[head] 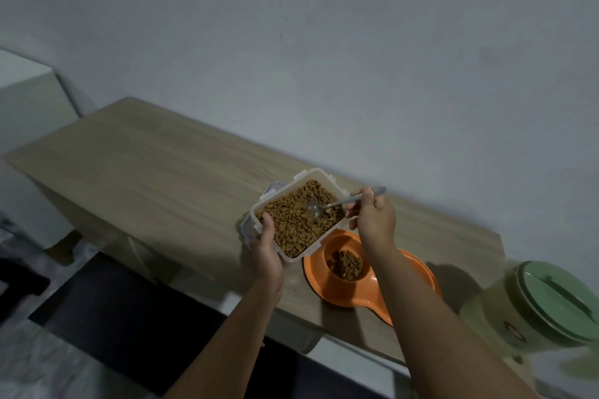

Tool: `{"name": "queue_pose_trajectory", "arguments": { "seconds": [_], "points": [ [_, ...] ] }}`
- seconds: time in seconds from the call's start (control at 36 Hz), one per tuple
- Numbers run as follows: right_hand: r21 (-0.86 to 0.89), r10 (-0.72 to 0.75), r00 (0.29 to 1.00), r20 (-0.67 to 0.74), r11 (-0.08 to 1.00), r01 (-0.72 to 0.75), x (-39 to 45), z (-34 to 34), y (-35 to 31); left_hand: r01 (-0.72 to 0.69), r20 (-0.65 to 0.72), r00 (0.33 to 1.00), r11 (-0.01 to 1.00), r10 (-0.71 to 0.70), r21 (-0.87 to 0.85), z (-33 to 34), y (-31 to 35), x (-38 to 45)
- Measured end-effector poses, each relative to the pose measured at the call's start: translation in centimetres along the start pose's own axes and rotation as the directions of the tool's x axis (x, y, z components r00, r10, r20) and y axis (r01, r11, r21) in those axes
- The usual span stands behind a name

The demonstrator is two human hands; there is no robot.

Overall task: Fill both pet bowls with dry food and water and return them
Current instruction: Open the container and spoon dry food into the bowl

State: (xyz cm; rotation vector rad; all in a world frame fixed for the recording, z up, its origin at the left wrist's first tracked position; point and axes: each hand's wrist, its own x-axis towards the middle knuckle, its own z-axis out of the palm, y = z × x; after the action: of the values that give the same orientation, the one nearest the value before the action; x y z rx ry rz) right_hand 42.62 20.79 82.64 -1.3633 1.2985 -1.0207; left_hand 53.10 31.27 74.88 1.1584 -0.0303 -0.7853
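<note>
The left hand (267, 256) is gripping the near corner of a square, translucent white plastic container (299, 214), thumb lying over its rim and fingers curled beneath, holding it just above a long light wooden tabletop (155, 172). The container is carrying a deep layer of brown dry kibble (291, 220). Under it, on the side away from the palm, a clear lid with bluish clips (270, 191) is showing.

The right hand (372, 217) is pinching the handle of a slim metal spoon (337, 203) between thumb and curled fingers; the spoon's bowl is reaching leftward from that hand and resting on the kibble.

Just below the right hand and under its forearm, an orange plastic double pet bowl (356, 288) is sitting on the tabletop, its visible round well holding a small heap of kibble; the second well is lying hidden behind the arm.

Well off to the right of the right forearm, a pale jug with a green lid (547, 304) is standing.
</note>
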Motion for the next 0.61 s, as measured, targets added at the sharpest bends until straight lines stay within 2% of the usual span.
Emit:
{"name": "queue_pose_trajectory", "arguments": {
  "seconds": [0.06,0.14,0.25,0.42,0.53,0.61],
  "points": [
    [-0.019,0.016,1.000,0.014,1.000,-0.016,-0.2,0.0,0.1,-0.006,-0.001,1.000,0.999,0.006,0.032,-0.1,0.0,0.0],
    [-0.007,0.053,0.998,0.031,0.999,-0.053,-0.4,-0.2,0.2,0.022,-0.008,1.000,1.000,-0.022,-0.015,-0.2,0.0,-0.4],
    [0.007,0.103,0.994,0.021,0.995,-0.103,-0.4,-0.6,0.5,-0.017,0.015,1.000,1.000,0.017,-0.016,-0.1,0.6,-1.1],
    [0.107,0.178,0.984,-0.030,0.979,-0.174,-0.7,-1.1,0.8,0.003,0.020,1.000,0.999,-0.003,0.041,0.0,0.8,-1.8],
    [0.158,0.198,0.978,-0.067,0.970,-0.186,-0.7,-1.7,0.3,0.034,0.072,0.997,0.997,-0.029,-0.070,0.6,2.1,-3.2],
    [0.187,0.202,0.976,-0.087,0.965,-0.183,-0.7,-2.1,-0.1,0.051,0.079,0.996,0.995,-0.044,-0.088,0.5,1.8,-3.0]
  ]
}}
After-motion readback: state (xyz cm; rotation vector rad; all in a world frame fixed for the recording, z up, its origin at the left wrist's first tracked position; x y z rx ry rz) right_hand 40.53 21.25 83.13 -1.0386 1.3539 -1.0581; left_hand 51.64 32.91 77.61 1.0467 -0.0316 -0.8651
